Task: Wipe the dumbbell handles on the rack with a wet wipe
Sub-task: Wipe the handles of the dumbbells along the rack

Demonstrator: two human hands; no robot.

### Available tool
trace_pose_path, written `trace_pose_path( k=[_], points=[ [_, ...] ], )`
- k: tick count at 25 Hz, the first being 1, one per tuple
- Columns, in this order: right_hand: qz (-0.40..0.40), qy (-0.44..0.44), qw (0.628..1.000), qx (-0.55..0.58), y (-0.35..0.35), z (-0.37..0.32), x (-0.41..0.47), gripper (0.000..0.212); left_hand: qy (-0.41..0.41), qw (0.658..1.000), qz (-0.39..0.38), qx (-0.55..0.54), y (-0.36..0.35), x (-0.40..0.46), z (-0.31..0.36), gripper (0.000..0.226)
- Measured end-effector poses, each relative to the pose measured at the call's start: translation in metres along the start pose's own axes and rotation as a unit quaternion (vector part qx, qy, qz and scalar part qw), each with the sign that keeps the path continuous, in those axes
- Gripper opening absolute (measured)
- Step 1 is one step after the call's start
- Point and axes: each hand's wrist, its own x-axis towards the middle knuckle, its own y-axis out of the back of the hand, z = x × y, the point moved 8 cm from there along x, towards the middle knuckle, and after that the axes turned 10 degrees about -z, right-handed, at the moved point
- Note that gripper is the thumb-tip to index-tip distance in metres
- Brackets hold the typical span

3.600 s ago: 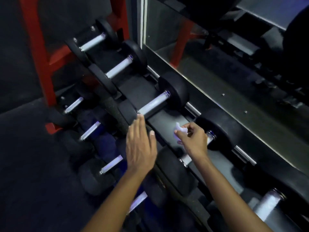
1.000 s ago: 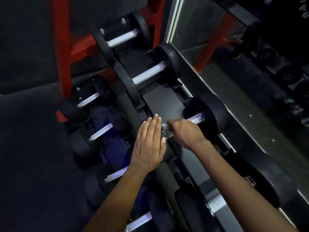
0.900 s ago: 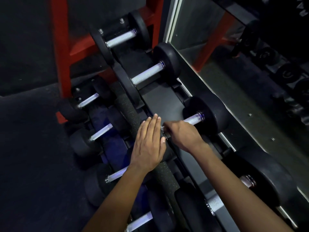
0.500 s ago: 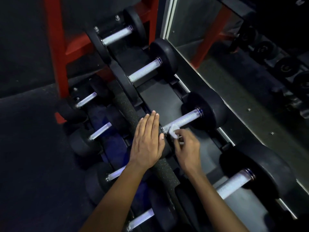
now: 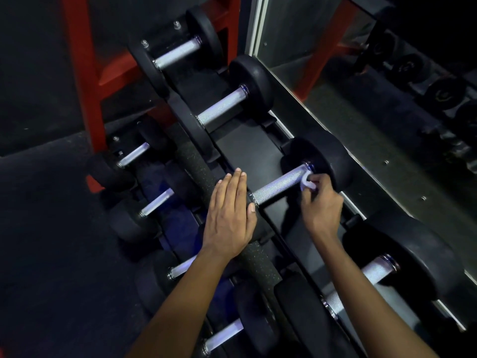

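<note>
Dumbbell rack [image 5: 247, 153]: two tiers, black. Third upper dumbbell [image 5: 320, 164]: knurled handle [image 5: 278, 186] bare along most of its length. Left hand [image 5: 229, 218]: fingers straight, flat on its near head. Right hand [image 5: 321, 205]: pinches the wet wipe [image 5: 307, 181] against the handle's far end.

Gym: tiered dumbbell rack [image 5: 247, 151], red steel frame [image 5: 82, 73], wall mirror [image 5: 348, 86], rubber floor [image 5: 38, 228].

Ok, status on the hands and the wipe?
Left hand flat on black dumbbell head. Right hand pinching white wet wipe at knurled steel handle. Nothing obstructing.
</note>
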Motion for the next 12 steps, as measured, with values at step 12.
trace_pose_path(
  k=[12],
  points=[
    [-0.198,0.063,0.977,0.039,-0.064,-0.022,-0.046,0.011,0.002,1.0,0.003,-0.002,0.002,-0.001,0.001,0.055]
  ],
)
